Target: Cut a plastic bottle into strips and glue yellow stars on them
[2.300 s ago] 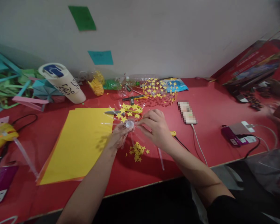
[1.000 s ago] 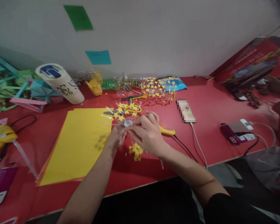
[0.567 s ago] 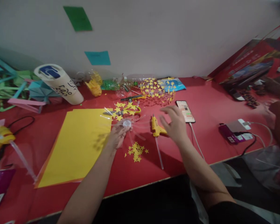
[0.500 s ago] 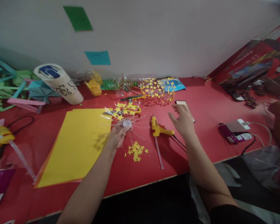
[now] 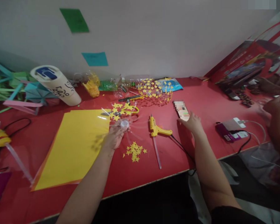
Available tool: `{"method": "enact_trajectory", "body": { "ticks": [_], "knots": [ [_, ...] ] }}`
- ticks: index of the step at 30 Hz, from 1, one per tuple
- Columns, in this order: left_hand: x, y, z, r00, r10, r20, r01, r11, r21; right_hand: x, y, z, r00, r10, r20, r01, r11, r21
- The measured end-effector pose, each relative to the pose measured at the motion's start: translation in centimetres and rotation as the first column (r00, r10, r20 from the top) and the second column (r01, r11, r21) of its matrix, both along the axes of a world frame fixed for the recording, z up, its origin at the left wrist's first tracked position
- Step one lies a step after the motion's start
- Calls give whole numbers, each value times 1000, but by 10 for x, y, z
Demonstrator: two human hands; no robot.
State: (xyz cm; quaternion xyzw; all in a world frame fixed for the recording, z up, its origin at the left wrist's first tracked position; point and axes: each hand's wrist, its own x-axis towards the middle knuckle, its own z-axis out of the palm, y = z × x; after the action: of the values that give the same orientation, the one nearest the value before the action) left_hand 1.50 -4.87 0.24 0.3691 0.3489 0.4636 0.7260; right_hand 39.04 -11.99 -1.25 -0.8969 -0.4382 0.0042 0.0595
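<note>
My left hand (image 5: 115, 137) is closed round a clear plastic bottle piece (image 5: 124, 124), cut into strips that fan out, with yellow paper stars on the far strips. Scissors (image 5: 133, 109) with yellow handles lie partly behind those strips. My right hand (image 5: 193, 123) is at the near end of a phone (image 5: 182, 110) with a lit screen, thumb and fingers apart; it seems to touch the phone's edge. Between my hands lies a yellow glue gun (image 5: 160, 130) with a clear glue stick in it. A small heap of yellow stars (image 5: 135, 151) sits nearer to me.
Yellow paper sheets (image 5: 77, 146) lie left, beside a white tumbler (image 5: 58, 85). A star-covered clear plastic form (image 5: 151, 90) stands near the wall. Another glue gun (image 5: 0, 138) is far left. At right are a purple power strip (image 5: 228, 135) and another person's arm (image 5: 278, 121).
My right hand has moved right and down to the phone's near end, and the phone's screen is lit. My left hand still holds the plastic bottle piece.
</note>
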Motion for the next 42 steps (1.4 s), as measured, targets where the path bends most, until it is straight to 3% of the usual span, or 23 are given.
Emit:
{"method": "enact_trajectory", "body": {
  "ticks": [7, 14, 20, 25, 29, 31, 33, 35, 39, 42],
  "knots": [
    [2, -1, -1, 1000, -13, 2, 13, 1000, 18, 6, 0, 1, 1000, 28, 2, -28, 999, -42],
    [1, 0, -2, 1000, 2, 0, -2, 1000, 13, 7, 7, -1, 1000, -6, 10, 5, 999, 42],
    [0, 0, -1, 1000, 5, 14, -5, 1000, -2, 7, 10, 13, 995, -70, -77, 67, 997, -29],
    [1, 0, 2, 1000, -4, 16, 4, 1000, 6, -2, 6, 25, 998, -52, -28, 50, 997, -66],
    [2, -1, 5, 999, -34, 14, 34, 999, 11, -21, 10, 35, 994, 82, 74, -88, 992, 88],
    [2, -1, 5, 999, -31, 20, 31, 1000, 3, -41, 15, 43, 974, 224, -23, -214, 952, 217],
    [2, 0, 3, 1000, -12, 12, 13, 1000, -4, -70, 19, 52, 902, 388, -188, -312, 889, 336],
    [3, 0, 1, 1000, 3, -8, -3, 1000, 0, -106, 22, 60, 761, 532, -372, -392, 833, 390],
    [3, 1, -4, 998, 32, -48, -31, 999, 28, -175, 25, 65, 354, 684, -638, -509, 713, 482],
    [4, 0, -7, 996, 35, -81, -32, 999, 34, -205, 30, 59, 164, 667, -727, -414, 715, 563]
  ]
}}
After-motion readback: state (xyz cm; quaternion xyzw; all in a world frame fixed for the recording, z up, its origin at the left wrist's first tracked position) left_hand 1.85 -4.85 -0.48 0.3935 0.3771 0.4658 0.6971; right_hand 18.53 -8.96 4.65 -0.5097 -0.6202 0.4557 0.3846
